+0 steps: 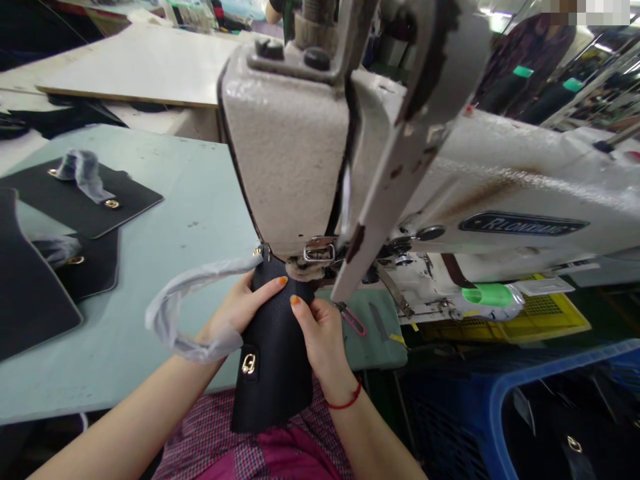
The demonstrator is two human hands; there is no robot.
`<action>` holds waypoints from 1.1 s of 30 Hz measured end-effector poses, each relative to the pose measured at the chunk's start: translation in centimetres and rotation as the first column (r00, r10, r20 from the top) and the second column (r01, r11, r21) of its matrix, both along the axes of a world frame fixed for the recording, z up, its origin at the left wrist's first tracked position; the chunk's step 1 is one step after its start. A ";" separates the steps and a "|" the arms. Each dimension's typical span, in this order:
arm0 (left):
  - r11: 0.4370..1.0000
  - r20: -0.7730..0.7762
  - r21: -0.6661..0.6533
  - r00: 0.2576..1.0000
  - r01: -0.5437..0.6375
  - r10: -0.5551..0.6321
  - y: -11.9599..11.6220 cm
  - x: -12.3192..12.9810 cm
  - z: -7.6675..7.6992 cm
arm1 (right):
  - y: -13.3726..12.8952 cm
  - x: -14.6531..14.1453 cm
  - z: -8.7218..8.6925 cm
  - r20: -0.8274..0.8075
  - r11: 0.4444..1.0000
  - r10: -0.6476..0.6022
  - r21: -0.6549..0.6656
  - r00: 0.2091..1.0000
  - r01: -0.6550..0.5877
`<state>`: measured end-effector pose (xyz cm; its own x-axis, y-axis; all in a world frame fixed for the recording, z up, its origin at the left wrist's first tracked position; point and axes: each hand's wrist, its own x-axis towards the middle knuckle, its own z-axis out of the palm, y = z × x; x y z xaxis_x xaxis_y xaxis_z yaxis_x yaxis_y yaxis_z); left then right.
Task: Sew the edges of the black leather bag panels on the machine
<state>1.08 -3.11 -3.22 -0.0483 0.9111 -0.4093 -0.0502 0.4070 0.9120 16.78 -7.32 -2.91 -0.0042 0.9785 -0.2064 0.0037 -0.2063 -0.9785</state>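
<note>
A black leather-like bag panel [277, 373] hangs toward my lap, its upper end under the head of the sewing machine [290, 147]. My left hand [243, 303] grips its left side, thumb flat on the face. Opposite it, my right hand [323, 333] pinches the right edge between thumb and fingers. A handle wrapped in clear plastic [167, 317] loops out left over my left wrist. Gold hardware [249, 363] sits on the panel at the handle's lower end. The needle area is mostly hidden by the machine head and lever.
Several similar black panels [95, 210] with wrapped handles lie on the pale green table [190, 200] at left. Pink-handled snips [354, 320] rest beside the machine. A blue crate [495, 393] with black pieces stands lower right, a yellow crate [545, 320] behind it. A person [530, 57] is at the back right.
</note>
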 end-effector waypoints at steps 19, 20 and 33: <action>0.945 -0.193 0.229 0.963 0.232 -0.189 4.4 -2.2 -0.2 | 1.9 0.1 0.3 0.146 0.995 0.010 0.092 0.989 -0.024; 0.942 -0.198 0.227 0.959 0.246 -0.203 4.3 -2.2 0.0 | 2.0 0.3 0.4 0.151 0.995 0.003 0.094 0.988 -0.018; 0.965 0.085 -0.034 0.963 0.259 -0.256 3.6 -1.3 1.6 | 2.4 0.3 0.1 -0.086 1.000 -0.009 -0.003 0.996 0.009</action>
<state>-0.20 0.53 -1.66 0.2198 0.8694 -0.4425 -0.0099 0.4555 0.8902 17.12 -4.92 -2.80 -0.0130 0.9779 -0.2086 -0.0823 -0.2090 -0.9745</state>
